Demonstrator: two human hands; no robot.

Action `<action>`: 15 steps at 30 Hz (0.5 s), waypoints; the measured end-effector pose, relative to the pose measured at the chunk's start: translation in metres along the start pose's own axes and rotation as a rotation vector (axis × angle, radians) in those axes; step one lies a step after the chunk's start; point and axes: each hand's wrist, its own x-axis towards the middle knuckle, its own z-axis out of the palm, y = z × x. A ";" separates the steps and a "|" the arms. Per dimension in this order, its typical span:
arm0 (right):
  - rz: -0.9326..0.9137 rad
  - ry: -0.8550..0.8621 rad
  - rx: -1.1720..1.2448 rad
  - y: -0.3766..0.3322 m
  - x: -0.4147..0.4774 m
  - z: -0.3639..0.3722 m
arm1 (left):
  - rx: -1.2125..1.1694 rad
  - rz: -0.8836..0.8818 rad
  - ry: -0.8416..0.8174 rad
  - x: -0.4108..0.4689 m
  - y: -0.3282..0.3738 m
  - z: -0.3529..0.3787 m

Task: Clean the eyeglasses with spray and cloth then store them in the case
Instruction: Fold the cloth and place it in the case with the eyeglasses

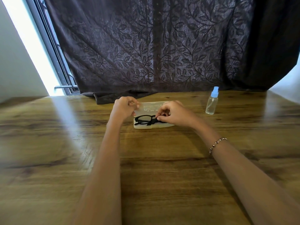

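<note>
Black-framed eyeglasses (142,119) lie in the translucent case (152,127); left hand (124,108) grips its lid (151,106); right hand (172,115) pinches them.

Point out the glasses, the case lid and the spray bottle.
glasses (143,119): head view, on the uncovered lens.
case lid (151,106): head view, middle of the clear lid.
spray bottle (211,105): head view, on the clear body.
</note>
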 end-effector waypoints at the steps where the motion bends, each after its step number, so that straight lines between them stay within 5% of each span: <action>1: -0.010 0.010 -0.010 0.000 0.000 0.001 | 0.002 0.001 -0.002 0.000 0.000 0.000; 15: 0.084 0.199 0.171 0.013 0.000 -0.006 | -0.017 0.017 -0.011 -0.001 0.001 0.000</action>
